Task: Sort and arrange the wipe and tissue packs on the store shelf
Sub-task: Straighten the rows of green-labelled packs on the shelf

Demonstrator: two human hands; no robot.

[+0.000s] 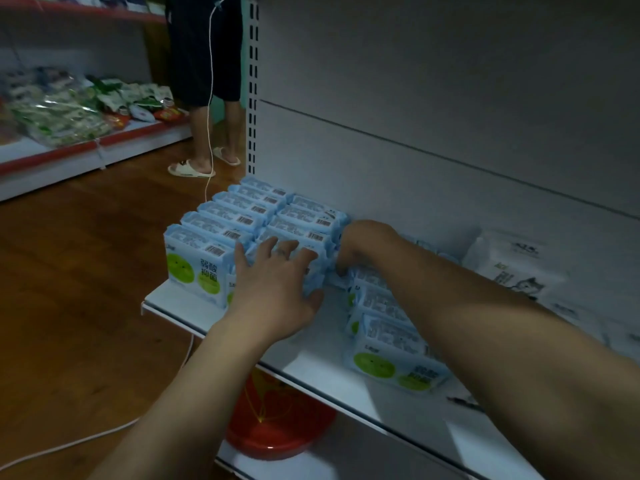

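Two upright rows of light-blue wipe packs (221, 233) with green circles stand at the left end of the white shelf (311, 362). My left hand (277, 282) lies with spread fingers over the front packs of the second row, thumb against their side. My right hand (360, 244) reaches behind that row, fingers curled down on a blue pack; how it holds is hidden. Several more blue packs (388, 344) lean in a loose row under my right forearm. White tissue packs (516, 268) with a dog picture lie at the right.
A red basin (277, 427) sits on the lower shelf. Another person (207, 81) in sandals stands on the wooden floor beside the shelf post. A white cable (69, 445) trails over the floor. A far shelf (69, 109) at the left holds green and white bags.
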